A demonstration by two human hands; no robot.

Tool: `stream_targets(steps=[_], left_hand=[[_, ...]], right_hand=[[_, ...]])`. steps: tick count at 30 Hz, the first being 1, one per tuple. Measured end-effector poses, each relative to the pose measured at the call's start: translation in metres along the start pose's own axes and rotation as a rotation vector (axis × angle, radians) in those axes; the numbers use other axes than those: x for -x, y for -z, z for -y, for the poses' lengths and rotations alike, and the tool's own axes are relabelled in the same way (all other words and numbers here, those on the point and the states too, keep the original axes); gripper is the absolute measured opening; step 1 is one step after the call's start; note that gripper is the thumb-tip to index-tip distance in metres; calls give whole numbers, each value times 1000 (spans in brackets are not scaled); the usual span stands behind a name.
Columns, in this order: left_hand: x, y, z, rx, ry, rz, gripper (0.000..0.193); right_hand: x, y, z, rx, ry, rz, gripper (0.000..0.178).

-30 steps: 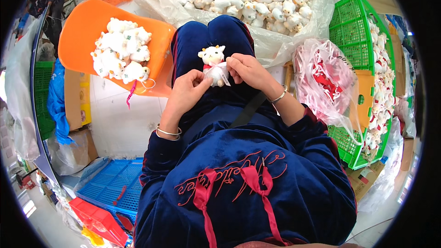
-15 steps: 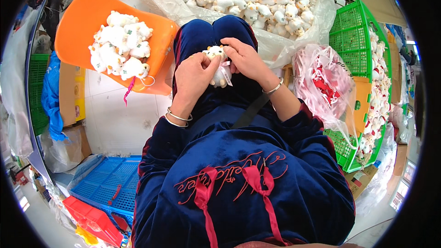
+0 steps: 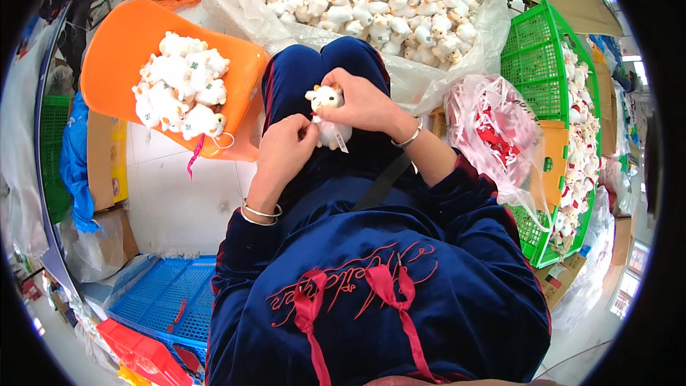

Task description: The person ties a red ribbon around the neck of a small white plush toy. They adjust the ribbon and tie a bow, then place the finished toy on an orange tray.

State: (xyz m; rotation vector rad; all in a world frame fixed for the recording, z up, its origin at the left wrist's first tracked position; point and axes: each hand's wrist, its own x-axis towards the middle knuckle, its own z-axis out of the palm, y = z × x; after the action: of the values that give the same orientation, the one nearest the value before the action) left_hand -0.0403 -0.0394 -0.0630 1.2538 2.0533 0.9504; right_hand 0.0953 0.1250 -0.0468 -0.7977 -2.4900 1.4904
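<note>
Above my lap is a small white plush animal (image 3: pixel 334 133) with orange ears and a pale pink ribbon at its neck. My right hand (image 3: pixel 361 106) grips it round the head and neck, thumb across the front. At its lower left side, my left hand (image 3: pixel 287 146) has its thumb and forefinger pinched together by the ribbon; whether an end of ribbon is between them is too small to make out. Similar white plush toys (image 3: pixel 182 82) lie piled on an orange plastic chair (image 3: pixel 107 64) to my left.
Ahead stands a big clear plastic bag (image 3: pixel 239 3) full of white plush toys. To the right are a clear bag of red and pink ribbons (image 3: pixel 493 129) and a green crate (image 3: pixel 529 57) beside toys in red. A blue crate (image 3: pixel 161 293) and red box (image 3: pixel 139 350) sit lower left.
The toy has turned and tilted left. My right hand has moved across its neck, while my left hand has dropped from its head to its lower left side.
</note>
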Motion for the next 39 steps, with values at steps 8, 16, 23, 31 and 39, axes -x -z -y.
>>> stream_targets(steps=[8, 16, 23, 31, 39], left_hand=[[2, 20, 13, 148, -44, -31, 16], [-11, 30, 78, 342, 42, -89, 15], [-31, 70, 143, -193, -42, -544, 31], [-28, 63, 208, -447, -112, -484, 44], [-31, 49, 186, -555, -57, -670, 65]], right_hand=[[4, 152, -6, -672, -23, -545, 51], [136, 269, -91, -889, 483, -1018, 17], [231, 267, -135, -561, -243, -1217, 43], [296, 199, -276, 493, -811, -517, 45], [348, 135, -400, 432, -734, -783, 25]])
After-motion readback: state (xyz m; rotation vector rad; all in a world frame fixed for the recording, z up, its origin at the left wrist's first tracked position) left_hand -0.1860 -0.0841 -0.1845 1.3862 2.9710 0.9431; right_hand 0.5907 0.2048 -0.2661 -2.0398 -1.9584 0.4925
